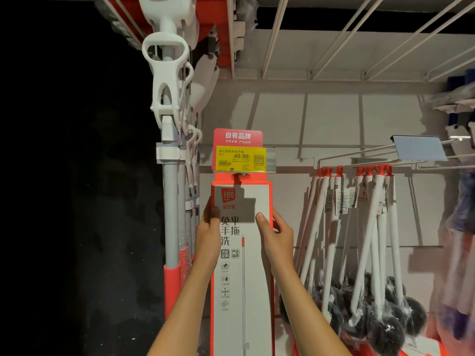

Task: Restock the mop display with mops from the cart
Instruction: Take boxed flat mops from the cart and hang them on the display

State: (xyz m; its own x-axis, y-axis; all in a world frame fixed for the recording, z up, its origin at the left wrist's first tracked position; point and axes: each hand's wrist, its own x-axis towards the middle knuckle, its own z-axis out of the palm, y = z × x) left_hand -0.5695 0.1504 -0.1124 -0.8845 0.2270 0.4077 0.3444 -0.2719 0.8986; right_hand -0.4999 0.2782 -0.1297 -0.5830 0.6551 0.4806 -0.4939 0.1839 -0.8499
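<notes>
A: Box [243, 255] first. It holds a flat mop, it is tall, white-faced with red edges, and it hangs on the display hook under the yellow price tag [241, 158], its red hang tab [241, 177] right at the hook.

B: And the hands?

A: The left hand [209, 227] grips the box's left edge near the top, thumb on the front face. The right hand [276, 232] grips the right edge at about the same height, thumb laid over the front. Both are closed round the box, one to a side.

B: So how should the step go?

A: My judgement: keep both grips level so the tab hole stays square to the hook, push the box straight toward the back panel [334, 119], and let go only once the tab carries the weight.

B: Which way does it point?

A: Long axis vertical, tab end up, printed face toward the person, bottom end out of view below. It hangs between the grey-handled mops [171, 214] at the display's left edge and the hanging white-handled brushes [370, 240] to the right.
</notes>
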